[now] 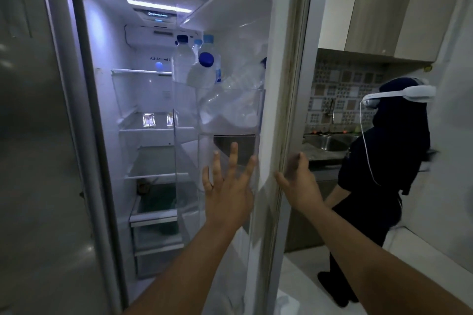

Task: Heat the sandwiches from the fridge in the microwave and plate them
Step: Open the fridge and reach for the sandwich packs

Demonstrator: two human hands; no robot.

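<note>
The fridge (107, 100) stands open in front of me, lit inside, with glass shelves. Its right door (279, 84) is swung out towards me, edge on. My left hand (227, 186) is spread open, fingers apart, in front of the door's lower bin. My right hand (298, 181) wraps around the outer edge of the door. Two small clear packs (149, 119) sit on a middle shelf; I cannot tell what is in them. No sandwich is clearly visible. The microwave and plates are out of view.
Several water bottles (204, 69) fill the upper door bin. A person in dark clothes with a white headset (394, 146) stands at the right by a steel sink (330, 142) and tiled wall. The closed left fridge door (33, 135) fills the left side.
</note>
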